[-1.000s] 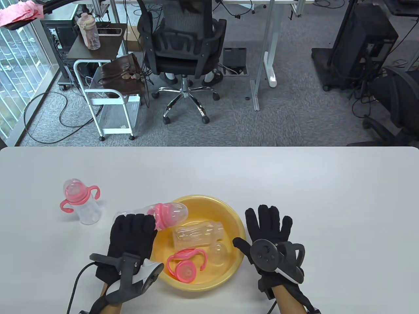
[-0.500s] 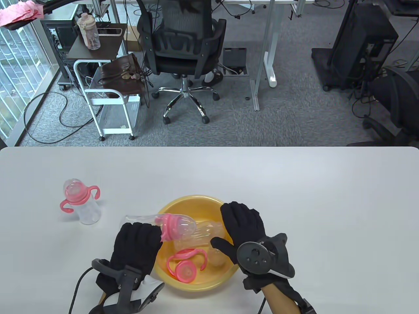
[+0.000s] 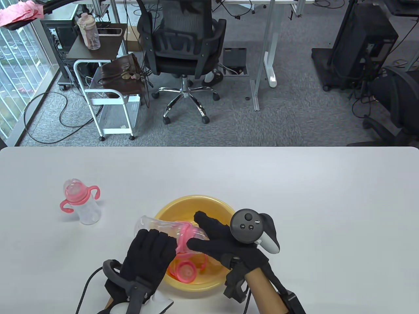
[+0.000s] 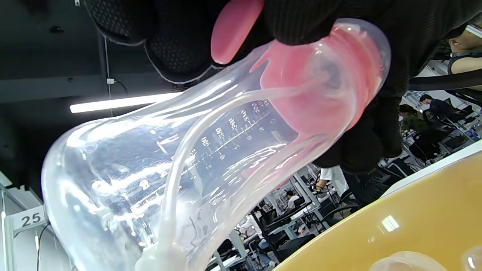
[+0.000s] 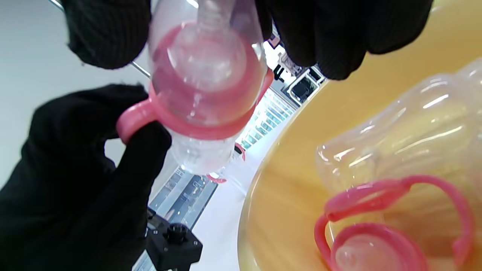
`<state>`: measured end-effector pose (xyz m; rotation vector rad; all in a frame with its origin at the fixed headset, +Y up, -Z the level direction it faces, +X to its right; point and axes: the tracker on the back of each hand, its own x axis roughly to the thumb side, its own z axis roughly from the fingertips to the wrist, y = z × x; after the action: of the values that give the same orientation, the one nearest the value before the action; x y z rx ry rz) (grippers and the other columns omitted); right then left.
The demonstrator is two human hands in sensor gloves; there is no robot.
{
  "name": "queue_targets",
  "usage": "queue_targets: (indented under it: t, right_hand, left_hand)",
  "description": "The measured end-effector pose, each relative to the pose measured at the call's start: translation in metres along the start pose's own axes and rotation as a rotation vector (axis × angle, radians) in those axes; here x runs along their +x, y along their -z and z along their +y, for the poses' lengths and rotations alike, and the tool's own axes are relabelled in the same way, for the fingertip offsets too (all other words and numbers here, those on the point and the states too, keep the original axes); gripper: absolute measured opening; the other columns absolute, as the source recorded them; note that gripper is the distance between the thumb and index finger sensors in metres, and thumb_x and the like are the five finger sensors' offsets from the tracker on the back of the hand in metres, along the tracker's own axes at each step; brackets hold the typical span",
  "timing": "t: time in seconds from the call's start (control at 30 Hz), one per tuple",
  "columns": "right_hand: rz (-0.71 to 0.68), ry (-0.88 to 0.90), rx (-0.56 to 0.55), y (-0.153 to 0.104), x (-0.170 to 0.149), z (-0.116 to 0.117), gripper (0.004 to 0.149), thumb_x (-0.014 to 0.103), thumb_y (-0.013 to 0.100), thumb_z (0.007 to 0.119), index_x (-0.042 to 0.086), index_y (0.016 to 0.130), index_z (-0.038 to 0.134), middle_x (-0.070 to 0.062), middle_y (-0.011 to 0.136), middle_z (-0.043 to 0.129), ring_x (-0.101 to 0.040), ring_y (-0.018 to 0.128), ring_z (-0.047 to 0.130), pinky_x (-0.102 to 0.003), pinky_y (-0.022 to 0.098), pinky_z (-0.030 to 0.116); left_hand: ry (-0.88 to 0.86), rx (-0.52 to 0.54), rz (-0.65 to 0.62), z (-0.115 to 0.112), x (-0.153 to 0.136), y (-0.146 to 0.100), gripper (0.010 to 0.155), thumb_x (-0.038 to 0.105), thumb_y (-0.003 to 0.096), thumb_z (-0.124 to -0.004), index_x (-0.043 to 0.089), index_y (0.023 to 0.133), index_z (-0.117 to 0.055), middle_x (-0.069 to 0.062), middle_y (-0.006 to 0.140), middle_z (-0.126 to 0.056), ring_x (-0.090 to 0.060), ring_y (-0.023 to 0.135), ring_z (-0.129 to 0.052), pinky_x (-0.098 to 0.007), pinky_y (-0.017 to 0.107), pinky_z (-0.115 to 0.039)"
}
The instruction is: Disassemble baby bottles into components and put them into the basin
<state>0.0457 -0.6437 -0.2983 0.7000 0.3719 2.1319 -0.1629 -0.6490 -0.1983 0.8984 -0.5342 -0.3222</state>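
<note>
Over the yellow basin [image 3: 183, 200] both hands hold one baby bottle [image 3: 157, 226], lying on its side. My left hand [image 3: 149, 252] grips its clear body [image 4: 180, 162], close to the pink collar [image 4: 316, 94]. My right hand [image 3: 209, 237] has its fingers [image 5: 331, 30] curled round the clear cap [image 5: 205, 71] at the collar end. In the basin [image 5: 286, 210] lie a clear bottle body [image 5: 406, 131] and a pink handle ring with a teat [image 3: 185, 270]. A second, whole bottle with pink handles [image 3: 80, 202] stands upright at the left of the table.
The white table [image 3: 311, 196] stretches far to the right and back of the basin. An office chair [image 3: 183, 45] and a small cart [image 3: 111, 98] stand on the floor beyond the table's far edge.
My right hand came in from the table right of the basin, crossed over it and closed on the bottle's cap end. My left hand carried the bottle rightward and nearer, over the basin.
</note>
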Motion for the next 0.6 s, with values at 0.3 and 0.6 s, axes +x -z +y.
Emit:
queue_targets:
  t: [0.3,0.6]
  right_hand:
    - [-0.02,-0.097,-0.05,0.002,0.009,0.009,0.086,0.052,0.052,0.08,0.002,0.114,0.046,-0.034,0.097,0.071,-0.049,0.075,0.091,-0.064,0.056,0.076]
    - [-0.153,-0.356,-0.194,-0.002,0.025,0.015,0.085,0.045,0.05,0.086,0.007,0.114,0.045,-0.031,0.103,0.064,-0.045,0.078,0.09,-0.062,0.061,0.076]
  left_hand:
    - [0.0,-0.03,-0.002,-0.005,0.001,-0.001,0.042,0.04,0.049,-0.077,0.022,0.086,-0.071,-0.003,0.081,-0.086,-0.023,0.075,-0.095,-0.051,0.069,-0.072]
    - [-0.004,-0.04,0.038,-0.006,-0.005,0.0,0.047,0.044,0.048,-0.076,0.022,0.089,-0.069,-0.003,0.085,-0.084,-0.023,0.078,-0.093,-0.051,0.07,-0.071]
